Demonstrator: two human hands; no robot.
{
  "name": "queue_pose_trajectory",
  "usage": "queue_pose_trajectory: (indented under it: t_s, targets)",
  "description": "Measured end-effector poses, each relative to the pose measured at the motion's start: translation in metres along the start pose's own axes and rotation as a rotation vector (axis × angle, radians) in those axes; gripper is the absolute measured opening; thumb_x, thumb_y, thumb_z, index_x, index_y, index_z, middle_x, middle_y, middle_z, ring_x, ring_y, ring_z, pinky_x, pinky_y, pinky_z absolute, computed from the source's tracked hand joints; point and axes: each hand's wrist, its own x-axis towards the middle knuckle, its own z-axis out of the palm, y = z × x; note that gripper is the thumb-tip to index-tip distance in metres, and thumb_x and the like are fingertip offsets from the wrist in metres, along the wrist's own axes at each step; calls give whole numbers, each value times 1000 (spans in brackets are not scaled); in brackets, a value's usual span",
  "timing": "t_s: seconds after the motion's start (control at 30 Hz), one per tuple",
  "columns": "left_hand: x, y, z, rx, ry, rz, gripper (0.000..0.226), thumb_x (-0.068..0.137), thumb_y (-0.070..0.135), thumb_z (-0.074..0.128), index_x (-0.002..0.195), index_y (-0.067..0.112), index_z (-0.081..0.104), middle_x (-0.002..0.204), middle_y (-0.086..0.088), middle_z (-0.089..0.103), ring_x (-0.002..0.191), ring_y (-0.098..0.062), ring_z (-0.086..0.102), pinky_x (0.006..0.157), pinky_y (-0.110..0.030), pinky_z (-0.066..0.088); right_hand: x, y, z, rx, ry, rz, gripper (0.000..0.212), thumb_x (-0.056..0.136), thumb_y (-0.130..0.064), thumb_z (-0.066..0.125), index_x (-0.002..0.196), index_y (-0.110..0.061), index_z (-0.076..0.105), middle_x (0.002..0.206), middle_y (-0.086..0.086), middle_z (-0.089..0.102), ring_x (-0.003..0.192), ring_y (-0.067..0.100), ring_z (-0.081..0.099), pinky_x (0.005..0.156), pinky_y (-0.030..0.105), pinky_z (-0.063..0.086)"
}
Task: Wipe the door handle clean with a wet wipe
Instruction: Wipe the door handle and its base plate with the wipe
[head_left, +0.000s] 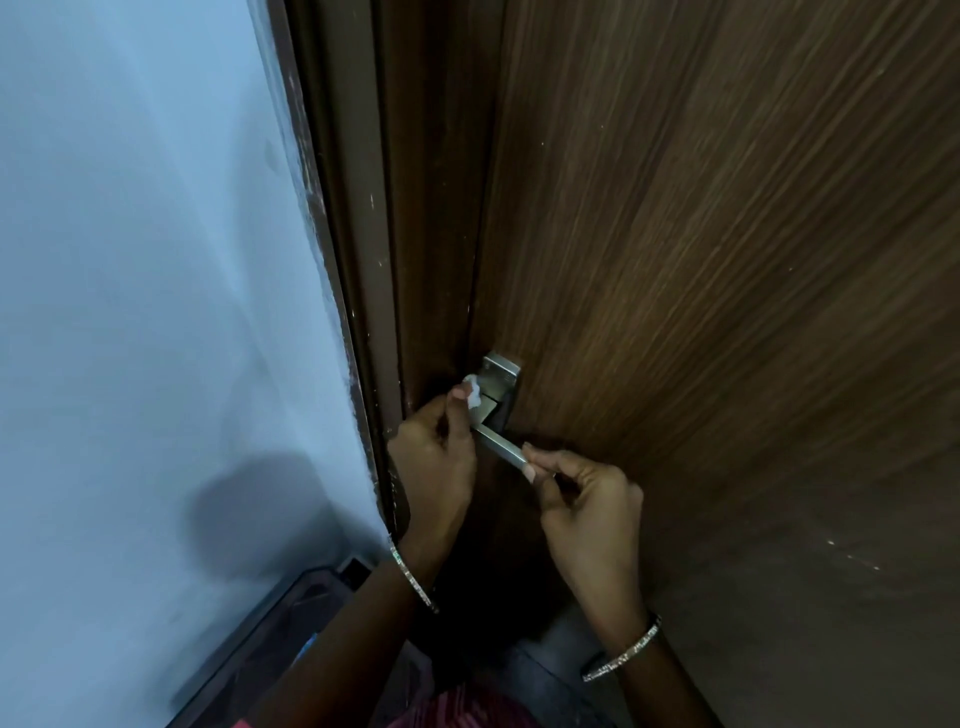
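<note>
One wooden door with horizontal-running grain fills the right of the view; one dark brown door frame separates it from one pale blue wall on the left. One metal door handle, a square-section lever, projects from one rectangular metal backplate set near the door's left edge. The lever slants down toward the lower right.

Two hands are in view. The left hand reaches up beside the frame, its fingers curled together and its fingertips pinching one small white wet wipe. The wipe is crumpled and pressed against the left side of the backplate, just above the point where the lever meets it. The right hand grips the free end of the lever between thumb and forefinger, the remaining fingers folded in toward the palm.

Two bangles are worn, one per wrist: a thin sparkling band on the left wrist and a similar band on the right wrist. One shadow falls on the wall at lower left. Patterned red clothing shows at the bottom edge.
</note>
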Motion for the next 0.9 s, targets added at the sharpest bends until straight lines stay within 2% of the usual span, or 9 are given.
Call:
queue_pose_trajectory:
  t_s: [0.1, 0.17, 0.23, 0.33, 0.47, 0.57, 0.63, 0.73, 0.9]
  targets:
    - [9, 11, 1, 45, -23, 184, 18, 98, 27, 60, 107, 24, 76, 87, 16, 74, 77, 7, 69, 64, -5, 48, 1, 2, -1, 12, 5, -2, 21, 88, -12, 73, 102, -26, 79, 99, -19, 77, 98, -6, 69, 90, 15, 55]
    - [10, 5, 1, 116, -22, 272, 25, 96, 20, 62, 118, 15, 74, 103, 10, 74, 86, 5, 69, 74, -6, 50, 0, 3, 0, 14, 4, -10, 21, 88, -12, 73, 103, -26, 79, 99, -20, 77, 97, -9, 68, 88, 9, 52]
    - [7, -7, 0, 175, -25, 314, 25, 96, 18, 61, 117, 15, 74, 101, 5, 76, 79, 3, 67, 71, -6, 49, -1, 4, 1, 17, -1, -9, 21, 88, -14, 73, 104, -27, 79, 100, -21, 76, 98, -11, 67, 87, 4, 49]
    - [-2, -26, 1, 156, -73, 120, 32, 101, 40, 52, 98, 21, 79, 75, 1, 76, 63, -4, 66, 62, -27, 55, 0, 4, 2, 23, 8, -7, 20, 88, -15, 74, 104, -26, 79, 99, -21, 76, 98, -10, 68, 87, 4, 49]
    - [-5, -23, 4, -167, -87, -239, 46, 100, 50, 47, 109, 17, 78, 98, 2, 78, 95, -12, 73, 91, -43, 57, -1, 4, 2, 32, 7, -2, 21, 88, -14, 73, 104, -27, 78, 98, -22, 76, 99, -9, 68, 88, 8, 52]
    - [0, 1, 2, -132, -43, -28, 51, 99, 52, 44, 103, 16, 79, 82, 12, 76, 83, -9, 73, 75, -21, 54, 0, 5, 3, 26, 25, -13, 22, 88, -12, 73, 104, -26, 79, 98, -19, 77, 97, -9, 69, 87, 10, 53]
    - [6, 16, 3, -113, -54, 141, 38, 102, 39, 48, 109, 15, 77, 94, 9, 78, 89, -3, 72, 74, -15, 52, 0, 6, 3, 33, 29, -17, 22, 88, -11, 73, 104, -25, 79, 99, -19, 77, 97, -11, 68, 87, 10, 53]
    - [15, 23, 3, 10, -72, 378, 27, 98, 14, 60, 121, 8, 71, 120, -3, 72, 112, -6, 67, 93, -21, 53, -1, 7, 4, 38, 29, -27, 22, 88, -10, 73, 104, -24, 79, 100, -19, 77, 97, -14, 67, 88, 8, 52]
    - [10, 11, 8, 290, -71, 743, 23, 90, 2, 71, 113, 4, 75, 116, -9, 72, 109, -20, 66, 97, -28, 51, -1, 6, 3, 28, 28, -40, 26, 87, -4, 71, 104, -22, 79, 101, -16, 78, 98, -10, 68, 89, 9, 51]
